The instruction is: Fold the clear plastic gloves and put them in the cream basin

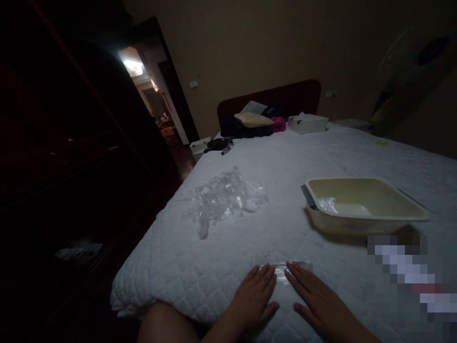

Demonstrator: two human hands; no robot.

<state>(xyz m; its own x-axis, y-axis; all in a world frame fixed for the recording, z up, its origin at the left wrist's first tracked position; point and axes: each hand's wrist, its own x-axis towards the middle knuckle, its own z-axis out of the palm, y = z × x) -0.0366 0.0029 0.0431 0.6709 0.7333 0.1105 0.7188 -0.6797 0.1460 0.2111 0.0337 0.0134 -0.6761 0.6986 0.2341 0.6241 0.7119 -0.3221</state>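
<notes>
- Head view: both hands flat, palms down, near the bed's (321, 157) front edge, on the white quilted cover.
- L hand (254, 295): fingers straight, close together, tips touching a small clear plastic piece (285, 272); not gripping it.
- R hand (319, 305): fingers straight, slightly spread, tips on the same piece from the other side; nothing gripped.
- Plastic piece lies flat betw. the two sets of fingertips, just in from the front edge.
- Heap of crumpled clear plastic gloves (224, 197) toward the left edge, well apart from hands.
- Cream plastic basin (364, 205) on the right side, w/ a bit of clear plastic inside.
- Headboard end: clothes pile (250, 125), white tissue box (307, 124).
</notes>
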